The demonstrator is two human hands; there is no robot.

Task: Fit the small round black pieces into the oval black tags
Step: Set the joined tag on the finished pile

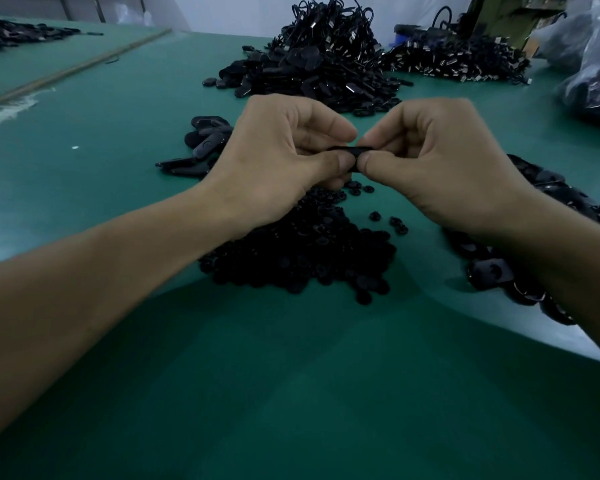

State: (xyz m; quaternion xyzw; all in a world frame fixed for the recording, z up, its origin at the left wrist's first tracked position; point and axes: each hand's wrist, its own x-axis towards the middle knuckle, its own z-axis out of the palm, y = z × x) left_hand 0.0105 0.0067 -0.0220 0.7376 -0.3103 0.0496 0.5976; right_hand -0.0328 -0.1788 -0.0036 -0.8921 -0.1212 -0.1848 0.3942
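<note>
My left hand (pixel 281 157) and my right hand (pixel 440 161) meet above the green table, thumbs and forefingers pinched together on one oval black tag (pixel 351 153). Only a thin edge of the tag shows between the fingertips; whether a round piece sits in it is hidden. Below the hands lies a heap of small round black pieces (pixel 302 251). A few oval black tags (pixel 205 143) lie left of my left hand. More tags (pixel 492 271) are piled under my right forearm.
A big mound of black tags with cords (pixel 312 60) rises behind the hands, and another pile (pixel 454 60) sits at the back right. Plastic bags (pixel 593 64) stand at the right edge. A further dark pile (pixel 18 32) lies far left on the green table (pixel 291 393).
</note>
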